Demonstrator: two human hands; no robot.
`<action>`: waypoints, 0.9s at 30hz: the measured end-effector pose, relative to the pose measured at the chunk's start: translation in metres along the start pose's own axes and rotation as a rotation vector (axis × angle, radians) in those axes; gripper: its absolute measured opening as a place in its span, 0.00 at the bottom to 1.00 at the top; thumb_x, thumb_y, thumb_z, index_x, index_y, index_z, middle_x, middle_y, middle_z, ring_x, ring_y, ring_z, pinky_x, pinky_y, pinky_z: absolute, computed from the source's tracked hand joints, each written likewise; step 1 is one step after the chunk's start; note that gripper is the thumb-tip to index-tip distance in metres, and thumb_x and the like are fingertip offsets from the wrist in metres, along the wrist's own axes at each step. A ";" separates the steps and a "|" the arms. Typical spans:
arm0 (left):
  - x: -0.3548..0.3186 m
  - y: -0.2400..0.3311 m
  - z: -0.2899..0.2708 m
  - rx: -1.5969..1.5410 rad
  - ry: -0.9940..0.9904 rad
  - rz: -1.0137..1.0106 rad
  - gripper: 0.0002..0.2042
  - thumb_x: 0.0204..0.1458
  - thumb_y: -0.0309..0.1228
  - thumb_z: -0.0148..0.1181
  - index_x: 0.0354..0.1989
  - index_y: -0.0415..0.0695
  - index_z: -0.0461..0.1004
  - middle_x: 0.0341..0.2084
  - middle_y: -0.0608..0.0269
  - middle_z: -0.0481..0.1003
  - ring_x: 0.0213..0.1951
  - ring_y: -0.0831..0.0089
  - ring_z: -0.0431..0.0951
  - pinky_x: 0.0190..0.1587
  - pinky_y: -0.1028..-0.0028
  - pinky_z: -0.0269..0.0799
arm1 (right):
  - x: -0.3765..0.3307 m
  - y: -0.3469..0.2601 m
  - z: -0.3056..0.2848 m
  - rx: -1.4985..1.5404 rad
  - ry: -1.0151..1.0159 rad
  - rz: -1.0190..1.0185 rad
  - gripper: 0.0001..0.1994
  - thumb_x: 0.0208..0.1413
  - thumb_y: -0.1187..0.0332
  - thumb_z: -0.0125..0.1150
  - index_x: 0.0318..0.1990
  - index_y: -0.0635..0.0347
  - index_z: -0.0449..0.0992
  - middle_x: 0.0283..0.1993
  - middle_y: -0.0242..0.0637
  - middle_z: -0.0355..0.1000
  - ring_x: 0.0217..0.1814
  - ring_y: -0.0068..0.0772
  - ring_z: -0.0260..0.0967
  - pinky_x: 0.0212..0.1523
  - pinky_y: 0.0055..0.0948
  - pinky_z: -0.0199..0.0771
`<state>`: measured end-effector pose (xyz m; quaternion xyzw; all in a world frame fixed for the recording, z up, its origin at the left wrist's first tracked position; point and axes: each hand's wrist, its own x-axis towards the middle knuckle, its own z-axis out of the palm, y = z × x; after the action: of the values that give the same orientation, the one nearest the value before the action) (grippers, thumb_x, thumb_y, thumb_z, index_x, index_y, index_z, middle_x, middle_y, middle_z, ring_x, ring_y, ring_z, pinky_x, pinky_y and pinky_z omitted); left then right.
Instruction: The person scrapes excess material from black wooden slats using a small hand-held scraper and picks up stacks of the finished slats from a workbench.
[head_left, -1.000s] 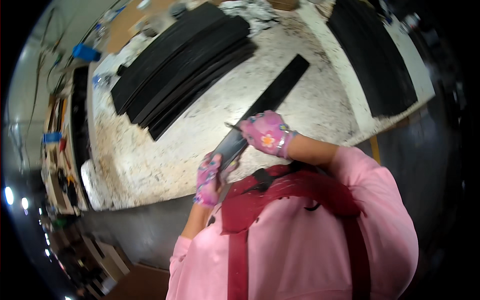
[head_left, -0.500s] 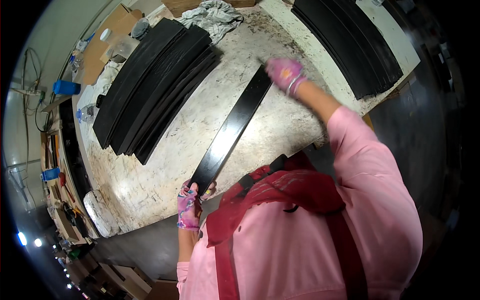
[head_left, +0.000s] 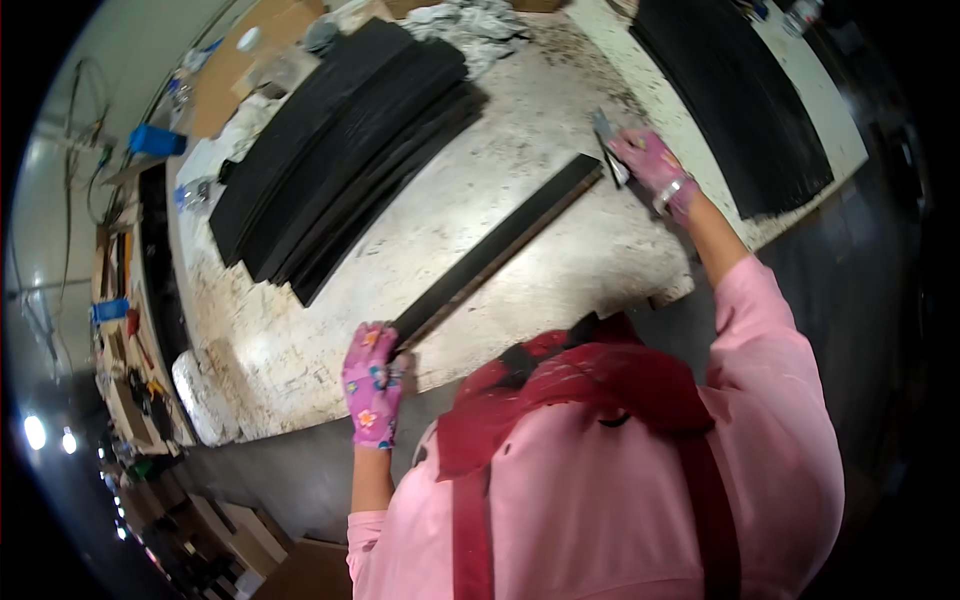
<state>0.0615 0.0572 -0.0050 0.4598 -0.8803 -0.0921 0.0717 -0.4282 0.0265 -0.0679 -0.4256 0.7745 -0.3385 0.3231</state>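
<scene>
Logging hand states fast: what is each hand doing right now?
Left hand: closed on the near end of the long black strip.
Right hand: closed around a small grey bladed tool at the strip's far end.

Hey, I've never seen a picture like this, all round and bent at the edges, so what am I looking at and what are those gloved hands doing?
The picture comes from a wide fisheye camera worn on a person's head, looking down, which is why straight edges curve near the rim. There is no machine here. The pink sleeves and red apron at the bottom belong to the wearer.

The left hand, in a flowered pink glove, grips the near end of a long black strip lying on a speckled worktable. The right hand, gloved the same way, holds a small grey bladed tool by the strip's far end.

Farther back lies a stack of black strips, with more black sheets on the right and a crumpled grey rag at the top.
</scene>
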 end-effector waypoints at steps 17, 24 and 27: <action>0.052 -0.029 -0.076 0.201 0.239 -0.011 0.36 0.35 0.33 0.70 0.59 0.49 0.67 0.54 0.44 0.67 0.53 0.48 0.67 0.57 0.58 0.62 | -0.018 -0.102 0.003 0.709 -0.037 -0.060 0.22 0.51 0.60 0.67 0.47 0.67 0.73 0.41 0.33 0.72 0.42 0.22 0.66 0.44 0.24 0.66; 0.106 -0.101 -0.113 0.380 0.286 -0.112 0.29 0.45 0.37 0.64 0.59 0.48 0.68 0.55 0.54 0.69 0.63 0.50 0.59 0.63 0.58 0.55 | 0.067 -0.179 0.048 0.485 -0.083 -0.432 0.18 0.54 0.60 0.63 0.45 0.65 0.76 0.41 0.34 0.76 0.43 0.25 0.69 0.47 0.25 0.67; 0.113 -0.107 -0.101 0.387 0.275 -0.152 0.32 0.46 0.39 0.63 0.63 0.52 0.62 0.62 0.56 0.62 0.65 0.51 0.55 0.64 0.57 0.52 | 0.084 -0.165 0.072 0.434 -0.057 -0.418 0.14 0.53 0.63 0.62 0.40 0.65 0.78 0.35 0.33 0.76 0.36 0.23 0.68 0.41 0.25 0.68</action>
<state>0.1038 -0.1059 0.0731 0.5381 -0.8264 0.1364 0.0943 -0.3349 -0.1324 0.0054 -0.5061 0.5701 -0.5433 0.3516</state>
